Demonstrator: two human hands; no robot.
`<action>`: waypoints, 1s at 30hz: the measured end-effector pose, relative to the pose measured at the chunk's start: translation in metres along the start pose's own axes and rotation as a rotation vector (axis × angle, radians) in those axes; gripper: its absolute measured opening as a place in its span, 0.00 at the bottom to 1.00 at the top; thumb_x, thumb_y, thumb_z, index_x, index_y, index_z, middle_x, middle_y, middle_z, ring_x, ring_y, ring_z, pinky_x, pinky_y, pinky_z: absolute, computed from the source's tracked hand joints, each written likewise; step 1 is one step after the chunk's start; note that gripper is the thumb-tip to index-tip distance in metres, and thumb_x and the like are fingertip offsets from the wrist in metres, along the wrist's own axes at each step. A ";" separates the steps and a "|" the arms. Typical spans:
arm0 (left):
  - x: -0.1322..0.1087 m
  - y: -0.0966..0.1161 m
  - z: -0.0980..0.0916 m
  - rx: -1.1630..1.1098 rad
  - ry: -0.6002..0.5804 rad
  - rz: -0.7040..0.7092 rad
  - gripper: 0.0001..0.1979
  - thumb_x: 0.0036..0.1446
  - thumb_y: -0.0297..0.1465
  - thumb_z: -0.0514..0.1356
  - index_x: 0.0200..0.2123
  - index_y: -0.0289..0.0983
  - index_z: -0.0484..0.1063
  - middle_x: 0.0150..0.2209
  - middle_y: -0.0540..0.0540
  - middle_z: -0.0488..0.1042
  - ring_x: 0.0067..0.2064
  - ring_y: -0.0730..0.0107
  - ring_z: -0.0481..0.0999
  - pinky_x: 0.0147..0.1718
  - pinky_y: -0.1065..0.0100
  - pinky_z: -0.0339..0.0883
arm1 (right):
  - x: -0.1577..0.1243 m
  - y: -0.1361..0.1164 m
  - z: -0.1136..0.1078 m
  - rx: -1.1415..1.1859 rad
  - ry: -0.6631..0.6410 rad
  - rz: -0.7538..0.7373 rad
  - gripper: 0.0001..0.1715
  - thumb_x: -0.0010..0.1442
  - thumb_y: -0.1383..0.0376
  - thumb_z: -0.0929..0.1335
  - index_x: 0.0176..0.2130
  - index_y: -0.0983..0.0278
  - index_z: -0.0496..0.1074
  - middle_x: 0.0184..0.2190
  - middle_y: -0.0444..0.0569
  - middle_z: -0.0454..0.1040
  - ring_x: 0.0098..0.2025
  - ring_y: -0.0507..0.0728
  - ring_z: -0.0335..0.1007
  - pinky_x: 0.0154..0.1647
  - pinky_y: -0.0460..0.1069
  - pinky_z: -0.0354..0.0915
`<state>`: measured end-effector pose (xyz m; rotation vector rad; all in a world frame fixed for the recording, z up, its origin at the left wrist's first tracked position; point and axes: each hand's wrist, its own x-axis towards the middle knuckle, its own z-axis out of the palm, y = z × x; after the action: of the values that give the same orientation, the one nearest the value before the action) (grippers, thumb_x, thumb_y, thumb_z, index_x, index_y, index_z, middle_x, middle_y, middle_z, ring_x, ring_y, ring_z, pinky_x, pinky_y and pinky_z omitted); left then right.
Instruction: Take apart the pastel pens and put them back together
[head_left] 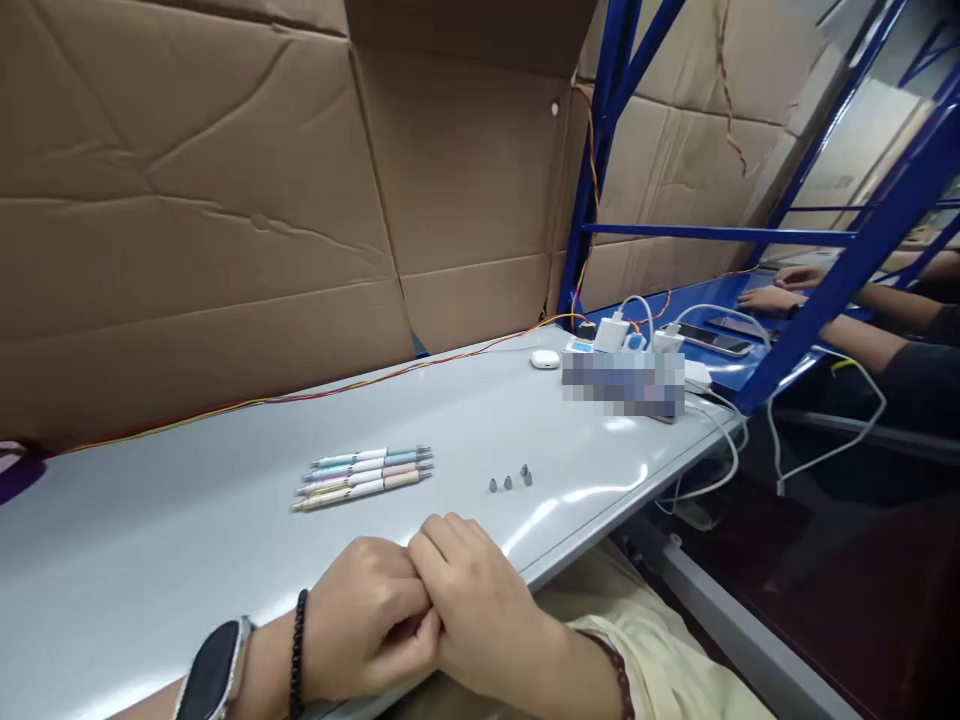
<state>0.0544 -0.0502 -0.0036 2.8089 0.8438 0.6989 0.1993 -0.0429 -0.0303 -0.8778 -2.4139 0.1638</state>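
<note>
My left hand (pixel 367 612) and my right hand (pixel 484 600) rest clasped together on the front edge of the grey table (pixel 150 560). The left is curled into a fist, and the right's fingers fold over its knuckles. Nothing shows inside either hand. A watch and a black bead bracelet sit on my left wrist, and a brown bead bracelet on my right. Just beyond the hands lie several pastel pens (pixel 364 475) side by side. To their right, several small metal pen tips (pixel 510 481) stand on the table, untouched.
A cardboard wall (pixel 225 200) backs the table, with red-yellow wires (pixel 300 397) along its base. At the far right are a white earbud case (pixel 545 359), chargers (pixel 615 333) and white cables (pixel 720 440). Past a blue rack post (pixel 847 270), another person's hands (pixel 772 298) lie by a phone (pixel 712 340).
</note>
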 end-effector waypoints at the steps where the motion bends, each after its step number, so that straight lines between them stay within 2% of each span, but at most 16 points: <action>1: 0.000 0.000 0.000 0.005 -0.002 0.008 0.13 0.51 0.23 0.48 0.16 0.37 0.60 0.14 0.52 0.65 0.16 0.76 0.59 0.18 0.69 0.49 | -0.001 0.001 0.001 -0.004 0.008 -0.001 0.09 0.44 0.75 0.61 0.28 0.63 0.59 0.28 0.46 0.63 0.29 0.54 0.52 0.28 0.49 0.53; 8: 0.000 0.002 0.000 0.126 0.013 0.122 0.13 0.54 0.23 0.48 0.20 0.37 0.62 0.18 0.51 0.66 0.19 0.73 0.60 0.19 0.69 0.50 | -0.004 0.001 0.001 0.030 0.026 -0.009 0.06 0.47 0.73 0.62 0.29 0.64 0.62 0.29 0.48 0.65 0.31 0.55 0.56 0.29 0.50 0.56; 11: -0.006 -0.004 -0.007 0.322 0.030 0.199 0.12 0.55 0.23 0.49 0.21 0.37 0.63 0.19 0.49 0.65 0.20 0.70 0.60 0.19 0.68 0.52 | -0.006 0.009 -0.016 0.276 0.021 0.006 0.07 0.57 0.74 0.60 0.33 0.64 0.64 0.32 0.47 0.67 0.34 0.53 0.62 0.34 0.47 0.61; 13: -0.015 -0.013 -0.016 0.420 0.047 0.195 0.10 0.55 0.23 0.50 0.24 0.36 0.66 0.22 0.48 0.66 0.24 0.68 0.64 0.22 0.67 0.57 | -0.008 0.023 -0.032 0.457 0.042 0.072 0.07 0.60 0.70 0.61 0.39 0.62 0.64 0.36 0.45 0.68 0.33 0.51 0.64 0.36 0.45 0.62; 16: -0.032 -0.033 -0.031 0.494 0.075 0.056 0.09 0.58 0.25 0.50 0.35 0.38 0.69 0.34 0.45 0.71 0.36 0.64 0.70 0.35 0.64 0.65 | -0.014 0.052 -0.054 0.382 0.249 0.322 0.09 0.60 0.68 0.62 0.42 0.61 0.65 0.37 0.45 0.67 0.31 0.51 0.63 0.34 0.46 0.63; 20: -0.047 -0.057 -0.037 0.495 0.132 -0.219 0.11 0.60 0.33 0.52 0.46 0.41 0.66 0.44 0.45 0.69 0.45 0.61 0.69 0.41 0.63 0.67 | -0.019 0.083 -0.064 0.243 0.073 0.417 0.21 0.56 0.63 0.67 0.50 0.59 0.65 0.42 0.47 0.66 0.36 0.54 0.66 0.38 0.48 0.63; 23: -0.047 -0.064 -0.032 0.435 0.086 -0.369 0.15 0.60 0.35 0.53 0.51 0.43 0.63 0.47 0.45 0.67 0.48 0.59 0.67 0.44 0.60 0.67 | -0.019 0.091 -0.062 0.223 0.007 0.417 0.20 0.57 0.64 0.66 0.50 0.59 0.66 0.38 0.47 0.68 0.36 0.55 0.66 0.37 0.49 0.64; 30: -0.042 -0.058 -0.028 0.291 0.023 -0.411 0.11 0.63 0.34 0.49 0.46 0.41 0.67 0.44 0.45 0.69 0.46 0.61 0.68 0.44 0.62 0.67 | -0.018 0.096 -0.060 0.289 0.044 0.432 0.15 0.58 0.67 0.63 0.46 0.61 0.68 0.34 0.45 0.72 0.30 0.52 0.66 0.34 0.48 0.63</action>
<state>-0.0182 -0.0252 -0.0096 2.7206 1.5799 0.5806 0.2963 0.0161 -0.0171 -1.2330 -2.0594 0.6306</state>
